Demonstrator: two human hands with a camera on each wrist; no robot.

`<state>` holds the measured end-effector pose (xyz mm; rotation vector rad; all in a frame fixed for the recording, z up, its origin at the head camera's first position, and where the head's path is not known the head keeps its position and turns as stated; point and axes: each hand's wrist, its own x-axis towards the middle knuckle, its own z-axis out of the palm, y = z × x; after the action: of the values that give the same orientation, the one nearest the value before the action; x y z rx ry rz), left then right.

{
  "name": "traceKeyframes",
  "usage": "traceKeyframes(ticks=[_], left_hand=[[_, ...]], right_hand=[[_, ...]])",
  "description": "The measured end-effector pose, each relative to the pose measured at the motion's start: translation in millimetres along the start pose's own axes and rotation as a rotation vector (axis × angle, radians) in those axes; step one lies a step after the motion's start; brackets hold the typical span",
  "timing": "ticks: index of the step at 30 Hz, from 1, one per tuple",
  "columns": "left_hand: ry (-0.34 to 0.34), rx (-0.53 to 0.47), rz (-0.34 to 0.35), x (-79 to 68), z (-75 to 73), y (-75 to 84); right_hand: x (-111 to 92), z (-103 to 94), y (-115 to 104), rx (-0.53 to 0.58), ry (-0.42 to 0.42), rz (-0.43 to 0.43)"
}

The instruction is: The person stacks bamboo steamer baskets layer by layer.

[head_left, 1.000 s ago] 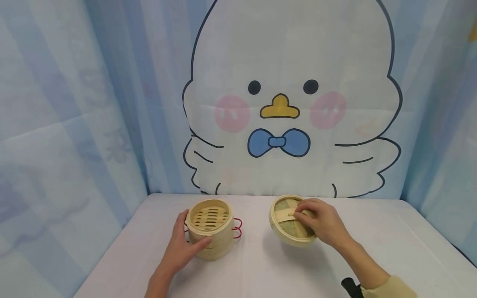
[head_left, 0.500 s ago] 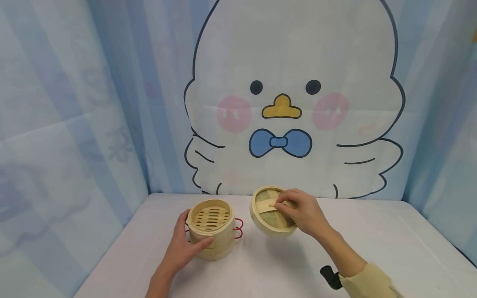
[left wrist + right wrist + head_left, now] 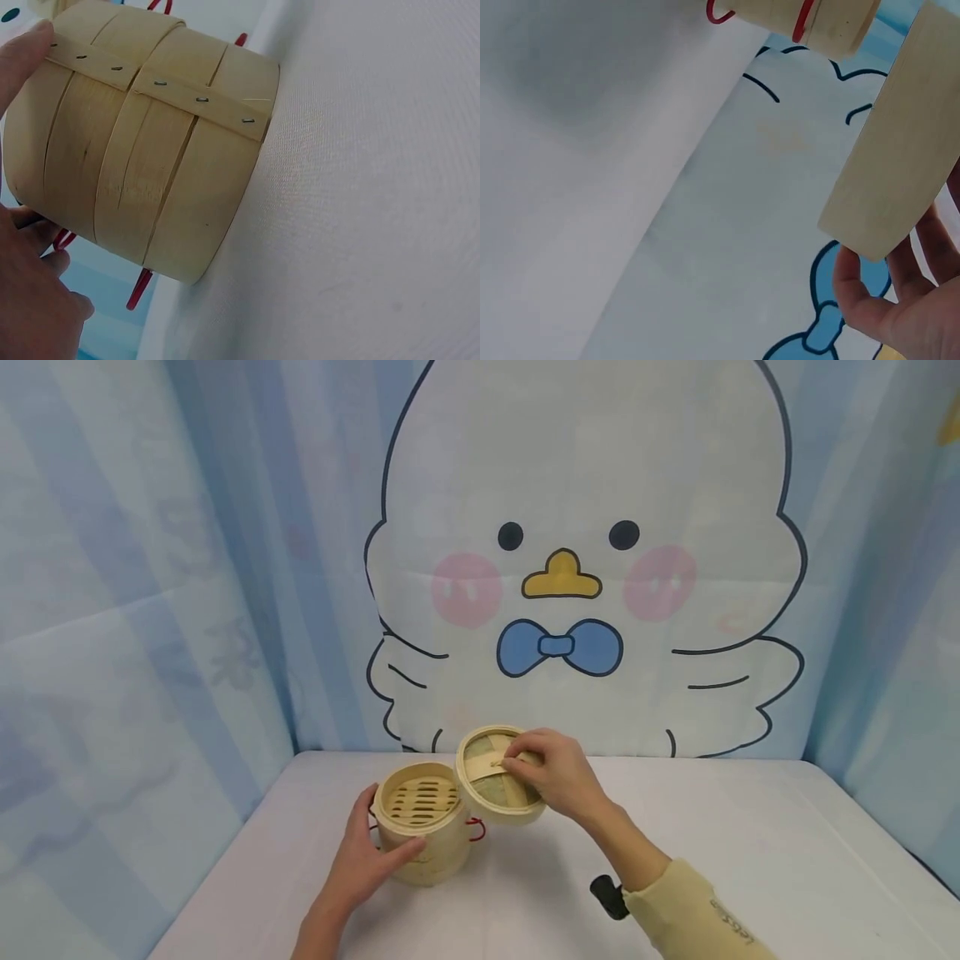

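A stacked round bamboo steamer [image 3: 424,852] stands upright on the white table, its slatted upper tier uncovered. My left hand [image 3: 362,862] grips it from the left, thumb across the near side and fingers round the far side. In the left wrist view the stapled bands of the steamer [image 3: 142,150] and red loops show. To the upper right, my right hand [image 3: 561,774] pinches the strap on top of the bamboo lid [image 3: 491,790], which hangs tilted. The lid overlaps the steamer's right rim in the head view; the right wrist view shows a gap between lid [image 3: 900,142] and steamer.
Red loops [image 3: 477,829] stick out from the steamer's right side. The white tabletop [image 3: 720,843] reaches back to a curtain [image 3: 562,710] printed with a cartoon bird. A black device [image 3: 608,896] sits at the right sleeve.
My right hand has carried the lid leftward and slightly up, from well right of the steamer to its right rim. The left hand and the steamer have stayed in place.
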<state>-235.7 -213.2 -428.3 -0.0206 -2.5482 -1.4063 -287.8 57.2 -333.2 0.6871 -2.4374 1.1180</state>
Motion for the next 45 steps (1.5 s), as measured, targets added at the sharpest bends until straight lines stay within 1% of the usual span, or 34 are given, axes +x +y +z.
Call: traceKeyframes(ticks=[3, 9, 15, 20, 27, 30, 34, 41, 45], left_hand=[[0.002, 0.0, -0.002, 0.0, 0.0, -1.7], [-0.001, -0.011, -0.012, 0.4, -0.3, -3.3], [0.006, -0.025, -0.006, -0.4, -2.3, -4.1], [0.008, -0.038, 0.015, -1.3, -2.8, -3.1], [0.013, -0.053, 0.041, 0.8, -2.7, -4.0], [0.02, -0.066, 0.051, 1.5, -2.3, -5.4], [0.024, -0.072, 0.05, 1.8, -2.0, -5.7], [0.016, -0.043, 0.025, 2.9, -3.2, -2.7], [0.018, -0.043, 0.006, 2.9, -3.5, -2.7]], right_hand=[[5.3, 8.8, -7.1, 0.014, -0.002, -0.01], [12.0, 25.5, -21.3, 0.053, -0.033, 0.002], [17.1, 40.8, -32.3, 0.057, -0.059, -0.014], [21.5, 50.9, -40.4, 0.051, -0.08, -0.03], [25.9, 64.9, -49.5, 0.026, -0.112, -0.011], [26.6, 69.3, -53.4, 0.008, -0.133, 0.014], [26.5, 76.0, -53.9, -0.014, -0.162, 0.031], [27.2, 83.0, -56.3, -0.044, -0.16, 0.039], [28.9, 86.4, -59.7, -0.071, -0.152, 0.047]])
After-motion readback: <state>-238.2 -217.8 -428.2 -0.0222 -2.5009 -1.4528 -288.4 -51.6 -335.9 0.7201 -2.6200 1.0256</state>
